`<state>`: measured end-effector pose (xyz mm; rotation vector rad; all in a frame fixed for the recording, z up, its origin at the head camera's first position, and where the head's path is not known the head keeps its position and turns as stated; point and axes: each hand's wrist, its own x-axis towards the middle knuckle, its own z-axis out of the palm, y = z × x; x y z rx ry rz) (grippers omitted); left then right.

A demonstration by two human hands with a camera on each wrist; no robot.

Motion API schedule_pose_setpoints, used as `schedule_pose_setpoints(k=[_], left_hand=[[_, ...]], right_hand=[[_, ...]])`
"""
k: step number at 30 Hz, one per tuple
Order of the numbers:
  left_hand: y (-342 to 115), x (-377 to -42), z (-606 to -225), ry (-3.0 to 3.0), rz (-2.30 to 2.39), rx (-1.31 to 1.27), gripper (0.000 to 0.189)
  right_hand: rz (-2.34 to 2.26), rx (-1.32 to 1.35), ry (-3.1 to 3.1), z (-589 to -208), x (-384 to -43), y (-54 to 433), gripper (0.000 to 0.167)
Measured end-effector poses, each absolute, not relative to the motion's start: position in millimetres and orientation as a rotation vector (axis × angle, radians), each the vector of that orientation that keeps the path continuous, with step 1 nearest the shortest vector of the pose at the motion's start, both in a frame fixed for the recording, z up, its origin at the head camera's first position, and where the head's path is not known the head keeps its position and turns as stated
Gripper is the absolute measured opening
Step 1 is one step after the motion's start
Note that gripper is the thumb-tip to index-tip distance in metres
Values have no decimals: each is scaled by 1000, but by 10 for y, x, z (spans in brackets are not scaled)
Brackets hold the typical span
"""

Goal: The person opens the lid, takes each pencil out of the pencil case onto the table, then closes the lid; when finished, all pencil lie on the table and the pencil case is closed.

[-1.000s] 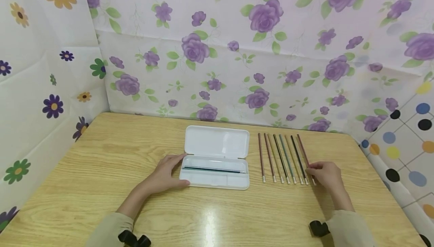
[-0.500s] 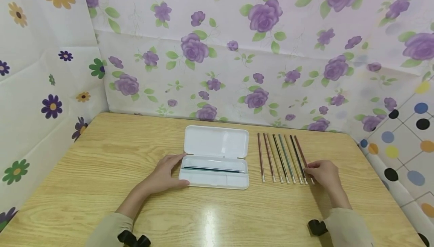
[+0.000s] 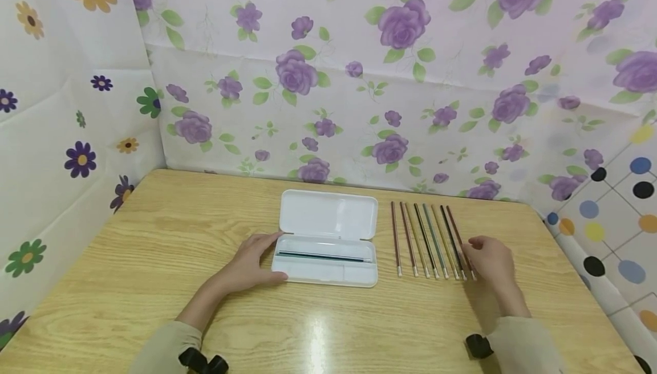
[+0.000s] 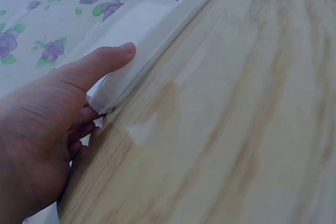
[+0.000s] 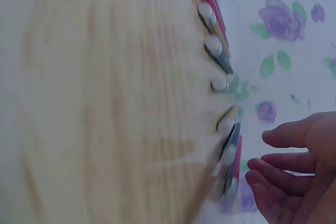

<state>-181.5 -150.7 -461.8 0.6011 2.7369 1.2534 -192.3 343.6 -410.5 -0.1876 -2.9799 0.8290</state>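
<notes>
An open white pencil case (image 3: 308, 276) lies on the wooden table with a dark green pencil (image 3: 323, 256) inside. My left hand (image 3: 247, 268) holds the case's left end, with the thumb on its front side and the fingers behind, as the left wrist view (image 4: 47, 114) also shows. To the right, several pencils with white eraser ends lie in a row. Beside the rightmost dark red pencil (image 3: 454, 221) hovers my right hand (image 3: 494, 261); its thumb and loosely bent fingers (image 5: 283, 137) stand apart with nothing between them in the right wrist view.
The case's lid (image 3: 328, 214) leans back toward the flowered cloth (image 3: 339, 106) behind the table. Another dark red pencil (image 3: 395, 234) marks the row's left end. Bare wood of the table (image 3: 318, 334) stretches in front of both.
The rightmost dark red pencil has shifted slightly left, closer to the row. My right hand has let go of it and lifted a little. The left hand keeps its place on the case.
</notes>
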Motion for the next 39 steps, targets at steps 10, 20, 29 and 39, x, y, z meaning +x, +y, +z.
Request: schedule_pose_setpoints(k=[10, 20, 29, 39], left_hand=[[-1509, -1826, -4632, 2732, 1250, 609, 96], [-1507, -1827, -4624, 2739, 1251, 610, 96], [-1505, -1821, -4622, 2743, 1243, 596, 96], [-1507, -1824, -4629, 2753, 1235, 611, 95]], right_hand=[[878, 336, -2866, -3925, -1952, 2689, 28], [966, 715, -2910, -4057, -2070, 2033, 17], [993, 843, -2958, -4137, -2128, 1668, 11], [1095, 944, -2949, -4227, -2207, 1420, 9]])
